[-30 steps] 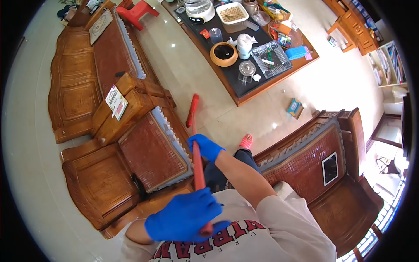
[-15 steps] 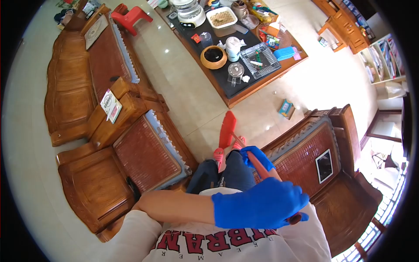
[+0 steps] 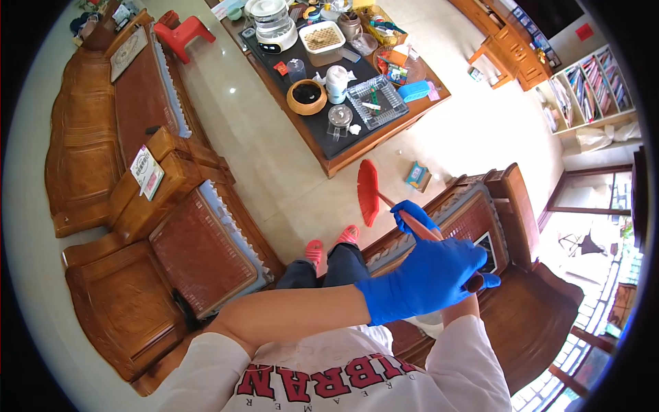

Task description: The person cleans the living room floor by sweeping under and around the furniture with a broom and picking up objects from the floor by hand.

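A broom with a red head [image 3: 368,193] slants across the view, its head low over or on the tiled floor beyond my feet. Near the top end of the handle, my blue-gloved left hand [image 3: 432,276] is closed around it, and the dark handle tip sticks out past the fist. Lower down the handle [image 3: 414,225], my right hand [image 3: 414,215], also gloved in blue, wraps around it. My left forearm crosses in front of my body and hides part of the right forearm.
A coffee table [image 3: 331,166] loaded with jars, trays and bowls stands ahead. Wooden chairs flank me: a cushioned one [image 3: 199,254] left, another [image 3: 528,323] right, with a tablet [image 3: 486,251] partly hidden. A small teal box [image 3: 417,176] lies on the floor. Further off is a red stool [image 3: 184,34].
The room has shifted leftward in view. The broom head is now to the right of my feet rather than overlapping them. My left hand sits higher in view; both hands keep their hold.
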Demonstrator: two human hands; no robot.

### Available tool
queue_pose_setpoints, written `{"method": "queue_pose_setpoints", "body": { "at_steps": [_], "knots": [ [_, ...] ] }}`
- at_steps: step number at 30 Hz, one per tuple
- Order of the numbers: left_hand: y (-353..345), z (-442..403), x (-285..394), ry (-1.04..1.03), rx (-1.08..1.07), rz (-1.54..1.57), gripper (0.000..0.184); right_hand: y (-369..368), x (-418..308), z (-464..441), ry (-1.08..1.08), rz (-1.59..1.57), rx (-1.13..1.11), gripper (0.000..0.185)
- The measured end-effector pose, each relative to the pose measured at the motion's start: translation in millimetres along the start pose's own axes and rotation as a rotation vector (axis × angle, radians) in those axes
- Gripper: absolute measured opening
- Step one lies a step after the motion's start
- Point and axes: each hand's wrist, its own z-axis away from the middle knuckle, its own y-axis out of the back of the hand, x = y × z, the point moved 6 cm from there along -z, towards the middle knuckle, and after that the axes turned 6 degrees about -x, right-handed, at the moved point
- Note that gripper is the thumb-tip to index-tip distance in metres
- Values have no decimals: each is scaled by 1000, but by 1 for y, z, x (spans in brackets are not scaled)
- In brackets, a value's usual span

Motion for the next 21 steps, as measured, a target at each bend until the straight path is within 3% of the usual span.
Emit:
{"method": "queue_pose_setpoints", "body": {
  "at_steps": [1,12,13,17,19,21],
  "knots": [
    [2,-4,-5,-35,106,29,29,12,-12,-2,13,22,13,15],
    [-14,-84,-60,2,258,84,29,115,-127,-68,96,202,85,14],
    [-16,-90,-66,-33,294,95,29,97,-160,-32,-9,331,164,12],
    [-32,-107,-99,65,222,161,31,171,-176,-77,89,275,197,15],
    [-33,-112,-119,16,318,210,32,206,-188,-97,142,294,236,15],
    [-51,-114,-145,10,285,228,32,245,-191,-118,187,250,321,15]
  ]
}}
